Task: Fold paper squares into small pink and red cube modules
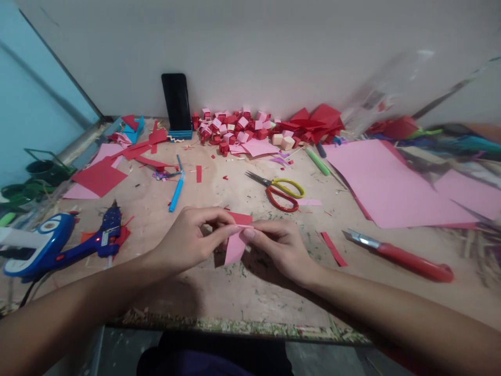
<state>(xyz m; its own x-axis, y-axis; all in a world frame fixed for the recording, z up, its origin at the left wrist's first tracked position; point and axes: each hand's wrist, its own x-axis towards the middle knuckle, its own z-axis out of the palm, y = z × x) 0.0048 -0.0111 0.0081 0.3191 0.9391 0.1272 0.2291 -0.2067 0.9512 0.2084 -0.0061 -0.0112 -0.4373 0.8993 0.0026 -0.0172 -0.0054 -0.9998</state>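
My left hand and my right hand meet over the middle of the table and both pinch a small piece of paper, pink on one face and red at its top edge. The fingertips of both hands press along its upper fold. The paper hangs just above the tabletop. Scissors with red and yellow handles lie just beyond my hands. A red-handled craft knife lies to the right of my right hand.
A blue glue gun rests at the left. Many small red and pink paper cubes are heaped at the back by a black phone standing against the wall. Large pink sheets cover the right. A blue pen and red scraps lie around.
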